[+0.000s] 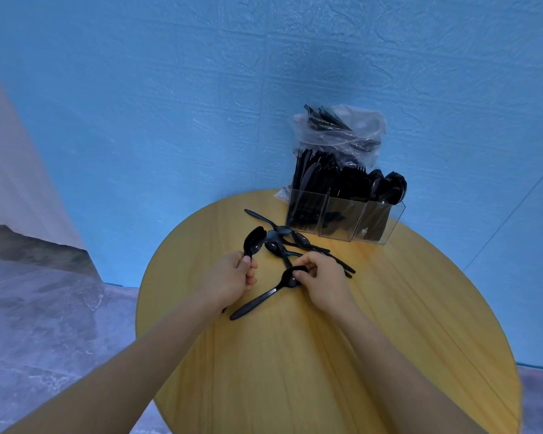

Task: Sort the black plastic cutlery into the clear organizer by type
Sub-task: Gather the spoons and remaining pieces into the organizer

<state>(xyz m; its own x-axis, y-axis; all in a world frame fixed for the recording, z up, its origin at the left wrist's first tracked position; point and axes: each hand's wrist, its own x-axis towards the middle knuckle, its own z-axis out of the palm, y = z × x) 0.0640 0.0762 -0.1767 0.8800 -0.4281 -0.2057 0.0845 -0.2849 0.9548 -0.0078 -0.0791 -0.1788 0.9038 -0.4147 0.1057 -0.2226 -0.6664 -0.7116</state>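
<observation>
Your left hand [232, 275] grips one spoon [254, 241] upright; the fingers of your right hand [322, 281] pinch another spoon [265, 296] by its bowl. Just beyond them loose spoons [282, 242] lie on the counter [389, 308]; farther stands the organizer [345, 220].

black cutlery [298, 242] on a yellow wood-grain worktop [342, 339]. clear organizer [342, 219] beside a blue textured wall [201, 89]. grey marbled floor [44, 324].

The left hand [232, 275] hides its spoon's [255, 239] handle.
</observation>
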